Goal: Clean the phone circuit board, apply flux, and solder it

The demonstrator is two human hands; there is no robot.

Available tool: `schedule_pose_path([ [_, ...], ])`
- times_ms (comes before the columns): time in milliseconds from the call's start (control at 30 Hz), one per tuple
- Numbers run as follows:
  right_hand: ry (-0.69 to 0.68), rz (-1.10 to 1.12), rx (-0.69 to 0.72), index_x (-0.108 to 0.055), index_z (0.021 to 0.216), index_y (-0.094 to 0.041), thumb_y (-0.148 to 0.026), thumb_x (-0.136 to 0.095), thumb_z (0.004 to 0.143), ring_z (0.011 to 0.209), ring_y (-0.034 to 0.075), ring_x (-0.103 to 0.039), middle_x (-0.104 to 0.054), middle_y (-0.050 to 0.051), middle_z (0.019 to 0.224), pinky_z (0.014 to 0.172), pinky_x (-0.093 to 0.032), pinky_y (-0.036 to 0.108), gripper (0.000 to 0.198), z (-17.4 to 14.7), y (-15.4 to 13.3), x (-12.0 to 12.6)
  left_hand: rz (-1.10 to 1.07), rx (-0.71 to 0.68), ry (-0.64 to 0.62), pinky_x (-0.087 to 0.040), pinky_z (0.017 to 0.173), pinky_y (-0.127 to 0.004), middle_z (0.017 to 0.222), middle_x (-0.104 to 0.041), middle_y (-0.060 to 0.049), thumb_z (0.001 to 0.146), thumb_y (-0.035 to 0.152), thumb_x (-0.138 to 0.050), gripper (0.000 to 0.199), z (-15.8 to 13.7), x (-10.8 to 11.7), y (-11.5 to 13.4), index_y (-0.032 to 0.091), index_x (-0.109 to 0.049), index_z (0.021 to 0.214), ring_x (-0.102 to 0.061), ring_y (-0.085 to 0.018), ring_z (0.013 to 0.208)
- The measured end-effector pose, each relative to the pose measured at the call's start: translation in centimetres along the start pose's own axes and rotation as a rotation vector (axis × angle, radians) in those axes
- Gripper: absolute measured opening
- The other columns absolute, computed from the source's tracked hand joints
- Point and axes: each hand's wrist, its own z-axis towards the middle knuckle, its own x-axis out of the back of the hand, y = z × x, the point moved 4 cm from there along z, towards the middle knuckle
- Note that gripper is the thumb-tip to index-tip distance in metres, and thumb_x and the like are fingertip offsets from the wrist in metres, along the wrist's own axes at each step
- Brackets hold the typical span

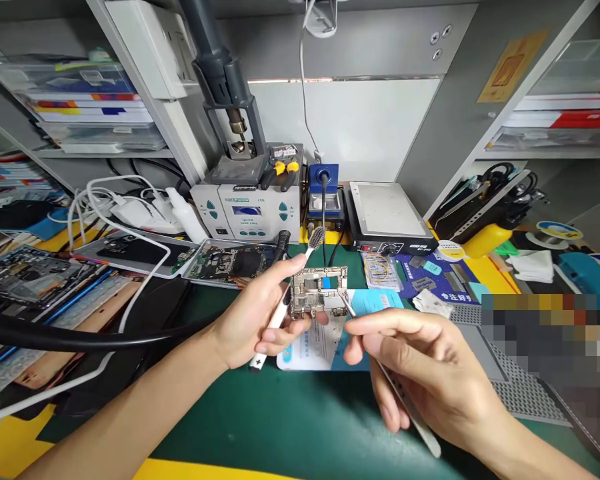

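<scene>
My left hand (260, 310) is closed around a small phone circuit board (300, 301), held up above the mat. The same hand also grips a white-handled brush (279, 315) with dark bristles, its head pointing up beside my thumb. A blue patch shows near the board's middle. In my right hand (425, 360), metal tweezers (405, 395) are pinched between thumb and fingers. Their tips reach the right side of the board; whether they touch it or hold a part I cannot tell. Below the board lies a blue and white card or booklet (305, 357).
A soldering station (250, 203) stands behind, with yellow-handled pliers (280, 175) on top. Right of it are a blue iron stand (323, 193) and a flat heating plate (393, 210). Opened devices (35, 280) and a black hose (155, 337) lie left. A perforated metal sheet (525, 393) lies right.
</scene>
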Motion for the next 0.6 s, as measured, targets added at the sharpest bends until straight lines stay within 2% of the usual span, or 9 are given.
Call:
schedule_pose_path([
  [167,-0.079,0.105,-0.107,-0.078,0.111,-0.027,-0.029,-0.061,0.096,0.052,0.015,-0.075,-0.078,0.006,0.106,0.042,-0.054,0.018,0.022,0.0,-0.6,0.0,-0.015,0.017,-0.012,-0.009,0.033,-0.021,0.056,-0.050,0.001,0.088,0.076,-0.043,0.068,0.0,0.0,0.0,0.013,-0.067,0.080,-0.020,-0.002,0.035],
  [267,-0.140,0.188,-0.079,-0.079,0.114,-0.027,-0.025,-0.064,0.091,0.065,0.021,-0.079,-0.080,0.009,0.110,0.050,-0.061,0.025,0.027,0.2,-2.1,0.1,-0.006,0.030,-0.012,-0.009,0.033,-0.021,0.056,-0.047,0.002,0.087,0.078,-0.040,0.074,0.1,0.2,0.0,0.011,-0.070,0.081,-0.021,-0.003,0.035],
  [333,-0.134,0.175,-0.024,-0.077,0.117,-0.029,-0.020,-0.064,0.092,0.076,0.023,-0.080,-0.080,0.008,0.115,0.056,-0.064,0.027,0.030,0.3,-2.7,0.4,0.001,0.038,-0.005,-0.009,0.033,-0.022,0.056,-0.046,0.002,0.087,0.079,-0.038,0.076,0.1,0.3,0.0,0.010,-0.071,0.082,-0.021,-0.003,0.035],
  [400,-0.089,0.106,0.042,-0.076,0.119,-0.032,-0.018,-0.066,0.093,0.081,0.022,-0.081,-0.080,0.007,0.114,0.061,-0.066,0.027,0.031,0.3,-2.8,0.6,-0.004,0.039,0.005,-0.009,0.033,-0.022,0.056,-0.046,0.002,0.087,0.079,-0.039,0.075,0.1,0.4,-0.1,0.011,-0.070,0.081,-0.021,-0.003,0.035],
  [500,0.039,-0.071,0.119,-0.077,0.114,-0.034,-0.024,-0.067,0.096,0.080,0.023,-0.080,-0.082,0.006,0.102,0.065,-0.067,0.031,0.023,0.2,-2.2,0.7,-0.026,0.035,-0.004,-0.009,0.034,-0.022,0.056,-0.048,0.002,0.088,0.077,-0.040,0.070,0.1,0.5,-0.2,0.013,-0.068,0.082,-0.020,-0.003,0.035],
  [600,0.183,-0.413,0.292,-0.079,0.108,-0.034,-0.026,-0.067,0.096,0.068,0.018,-0.077,-0.081,0.003,0.086,0.062,-0.066,0.029,0.019,0.0,-2.2,0.1,-0.025,0.031,-0.022,-0.009,0.034,-0.022,0.055,-0.050,0.001,0.089,0.076,-0.041,0.069,0.2,0.5,-0.2,0.013,-0.068,0.083,-0.020,-0.003,0.035],
])
